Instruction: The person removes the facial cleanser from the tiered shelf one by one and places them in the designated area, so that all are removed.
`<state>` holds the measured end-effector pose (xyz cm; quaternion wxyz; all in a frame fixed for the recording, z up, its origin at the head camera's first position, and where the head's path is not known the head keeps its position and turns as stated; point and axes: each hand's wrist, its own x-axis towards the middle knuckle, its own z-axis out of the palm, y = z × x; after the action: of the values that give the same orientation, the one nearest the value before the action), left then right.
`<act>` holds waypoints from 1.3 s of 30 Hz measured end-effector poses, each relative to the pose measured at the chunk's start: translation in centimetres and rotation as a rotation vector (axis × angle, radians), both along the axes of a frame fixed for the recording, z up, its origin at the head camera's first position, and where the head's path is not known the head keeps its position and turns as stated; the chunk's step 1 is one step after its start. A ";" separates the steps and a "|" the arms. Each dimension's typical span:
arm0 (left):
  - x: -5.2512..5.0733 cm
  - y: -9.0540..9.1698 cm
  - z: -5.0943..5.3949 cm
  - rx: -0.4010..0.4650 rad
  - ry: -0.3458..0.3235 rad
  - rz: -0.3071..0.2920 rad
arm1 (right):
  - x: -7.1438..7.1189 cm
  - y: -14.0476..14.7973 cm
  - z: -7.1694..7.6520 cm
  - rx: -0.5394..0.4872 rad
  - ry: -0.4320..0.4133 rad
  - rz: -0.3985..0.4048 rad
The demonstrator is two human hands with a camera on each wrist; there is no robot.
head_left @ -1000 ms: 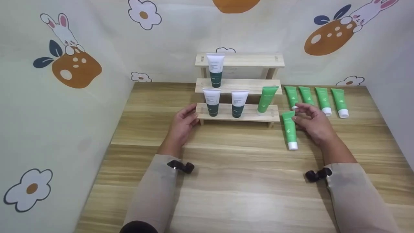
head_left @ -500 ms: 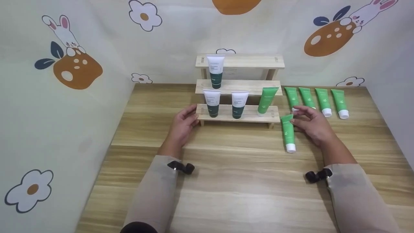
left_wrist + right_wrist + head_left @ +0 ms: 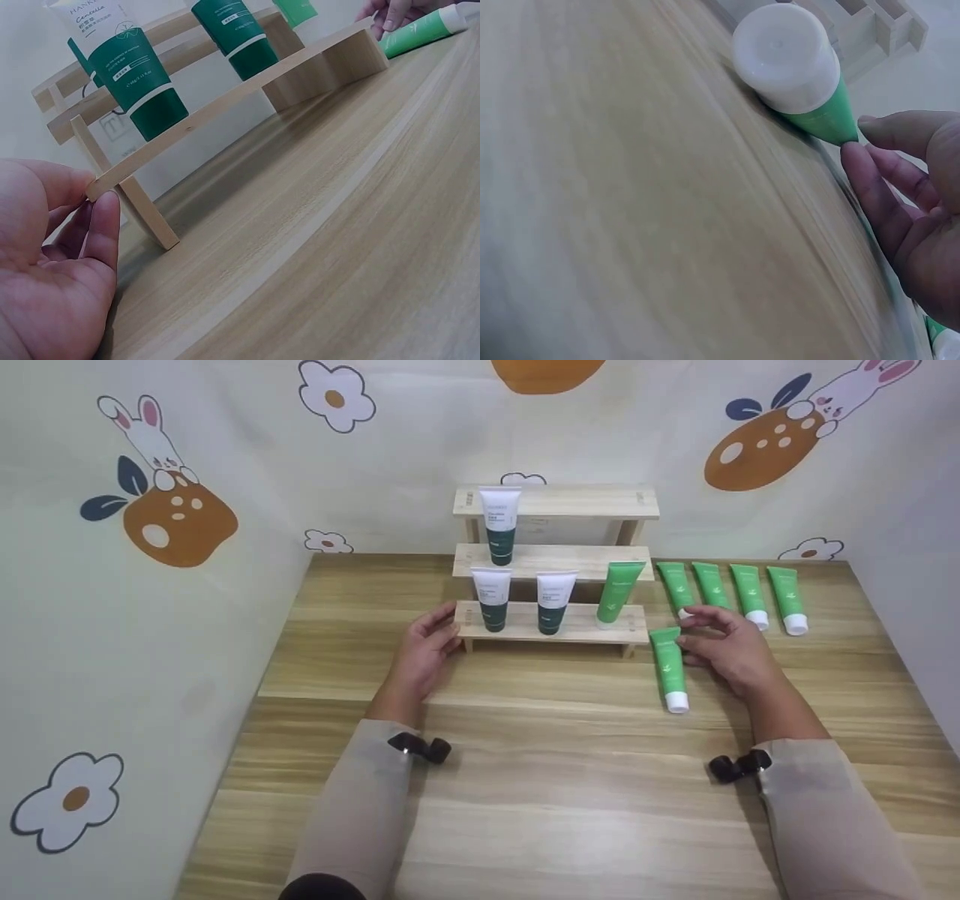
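Observation:
My left hand (image 3: 427,652) pinches the left end of the lowest shelf of a three-step wooden display rack (image 3: 521,622); in the left wrist view the thumb (image 3: 67,184) is on the shelf end. White-and-dark-green squeeze tubes stand cap-down: one (image 3: 501,529) on the middle step, two (image 3: 555,601) on the lowest. Beside them a green squeeze tube (image 3: 619,592) stands, leaning slightly. Right of the rack, my right hand (image 3: 731,652) pinches the flat end of another green squeeze tube (image 3: 669,667) between thumb and fingertips. That tube lies on the table, its white cap (image 3: 784,56) toward me.
Several more green squeeze tubes (image 3: 787,598) lie in a row at the back right, caps toward me; my right hand partly hides the nearer ones. The wood-grain table (image 3: 555,780) meets a patterned backdrop (image 3: 405,472) behind the rack.
The green tube in my right hand has shifted slightly toward me and a little left. My left hand has kept its hold on the rack.

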<state>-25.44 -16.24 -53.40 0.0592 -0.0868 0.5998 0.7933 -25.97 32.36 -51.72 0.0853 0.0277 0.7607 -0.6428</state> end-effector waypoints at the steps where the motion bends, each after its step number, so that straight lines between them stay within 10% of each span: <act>1: 0.0 0.0 0.0 0.000 0.001 0.001 | -0.1 0.0 0.0 -0.009 -0.009 -0.002; 20: -0.2 -0.2 0.1 0.016 -0.016 0.039 | -0.2 -0.9 1.1 -0.095 -0.013 -0.060; 39: -0.1 0.1 0.0 -0.002 -0.009 0.017 | -0.1 -4.4 9.8 -0.299 0.193 -0.023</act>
<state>-25.50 -16.18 -53.42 0.0548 -0.0956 0.5995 0.7928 -26.09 27.99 -41.97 0.0077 -0.0387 0.6608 -0.7495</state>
